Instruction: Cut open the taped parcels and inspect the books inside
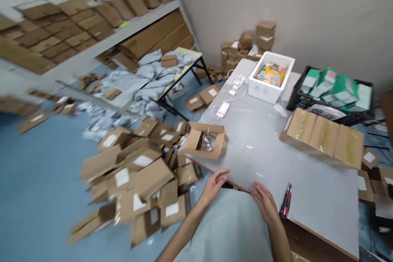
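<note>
My left hand [215, 183] is at the table's near edge with its fingers loosely stretched and nothing in them. The closest thing to it is an open cardboard box [194, 138] on the table corner, with a clear plastic-looking item [208, 141] inside. My right hand [263, 197] rests by the same edge, fingers extended and empty. Just right of it lies a red and black utility knife [286, 201]. The grey tabletop [254, 139] stretches out in front of both hands.
Three taped cardboard boxes [322, 136] stand in a row on the right. Behind them are a black crate [296, 94] with green packages and a white bin [264, 91] with colourful packets. Cables [236, 97] lie along the table's left side. Discarded cardboard boxes [144, 188] cover the floor at left.
</note>
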Demonstrator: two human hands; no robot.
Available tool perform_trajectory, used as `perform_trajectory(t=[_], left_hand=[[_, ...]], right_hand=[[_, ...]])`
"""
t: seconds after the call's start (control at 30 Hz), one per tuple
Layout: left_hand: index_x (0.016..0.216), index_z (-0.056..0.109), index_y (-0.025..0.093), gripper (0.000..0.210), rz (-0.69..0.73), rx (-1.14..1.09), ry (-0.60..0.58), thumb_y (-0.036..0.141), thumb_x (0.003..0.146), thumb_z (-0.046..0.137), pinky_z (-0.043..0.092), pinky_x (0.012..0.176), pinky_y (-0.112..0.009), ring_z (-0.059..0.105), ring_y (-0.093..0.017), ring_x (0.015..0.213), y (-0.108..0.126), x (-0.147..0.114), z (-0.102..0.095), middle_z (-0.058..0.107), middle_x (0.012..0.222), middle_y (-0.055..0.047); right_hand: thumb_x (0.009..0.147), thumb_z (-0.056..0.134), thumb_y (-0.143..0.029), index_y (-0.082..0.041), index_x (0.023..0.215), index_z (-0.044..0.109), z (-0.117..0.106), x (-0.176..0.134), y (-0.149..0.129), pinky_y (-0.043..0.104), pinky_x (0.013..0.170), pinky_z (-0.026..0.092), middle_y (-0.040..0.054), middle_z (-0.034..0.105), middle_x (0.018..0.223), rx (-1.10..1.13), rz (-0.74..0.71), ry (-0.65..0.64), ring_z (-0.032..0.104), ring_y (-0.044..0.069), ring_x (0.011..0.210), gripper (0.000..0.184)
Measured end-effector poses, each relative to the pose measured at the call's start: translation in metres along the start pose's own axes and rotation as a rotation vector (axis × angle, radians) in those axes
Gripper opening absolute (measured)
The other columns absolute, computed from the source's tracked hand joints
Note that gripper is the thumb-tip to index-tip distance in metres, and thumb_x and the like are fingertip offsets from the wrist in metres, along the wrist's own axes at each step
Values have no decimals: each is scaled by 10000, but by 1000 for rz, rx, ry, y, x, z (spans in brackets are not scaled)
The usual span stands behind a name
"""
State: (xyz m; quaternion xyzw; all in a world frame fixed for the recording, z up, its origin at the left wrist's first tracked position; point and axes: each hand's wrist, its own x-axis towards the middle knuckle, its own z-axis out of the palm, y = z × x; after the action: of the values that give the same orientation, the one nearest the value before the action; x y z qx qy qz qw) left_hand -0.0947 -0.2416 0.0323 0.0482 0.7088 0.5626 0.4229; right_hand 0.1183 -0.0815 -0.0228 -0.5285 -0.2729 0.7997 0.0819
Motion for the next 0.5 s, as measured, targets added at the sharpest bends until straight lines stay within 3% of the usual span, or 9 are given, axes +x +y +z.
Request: perform_trajectory(t=[0.13,0.27,0.37,0.5], left_hand=[[1188,797,228,575,-31,-57,211,614,770,874,548,1190,-540,763,-365,1267,-7,-36,-34,804,1352,-148],[1196,789,212,632,-17,-105,418,661,759,876,558,1155,-555,755,-378,1266,-11,-48,-76,803,1336,-176],[1205,776,202,644,13,-159,529,647,754,888,549,1161,-551,757,-355,1236,-12,-32,-111,793,1332,-184],[1206,735,172,365,9,-212,674,447,967,752,528,1194,-516,744,-295,1203,-4,25,-160,774,1303,-184]], right_hand=[[567,1007,-617,-227,1081,819,-18,17,-11,522,1171,565,141,835,1266,-110,37,-15,773,373,1248,673],[620,987,-559,-235,1086,822,-6,50,-70,489,1106,597,136,820,1296,-247,-84,-31,779,339,1197,591],[692,954,-549,-232,1133,812,16,66,-123,452,1057,604,133,803,1330,-284,-292,-44,785,292,1156,562],[728,931,-570,-226,1159,800,51,73,-158,406,1029,598,131,805,1309,-246,-464,8,788,250,1121,567]])
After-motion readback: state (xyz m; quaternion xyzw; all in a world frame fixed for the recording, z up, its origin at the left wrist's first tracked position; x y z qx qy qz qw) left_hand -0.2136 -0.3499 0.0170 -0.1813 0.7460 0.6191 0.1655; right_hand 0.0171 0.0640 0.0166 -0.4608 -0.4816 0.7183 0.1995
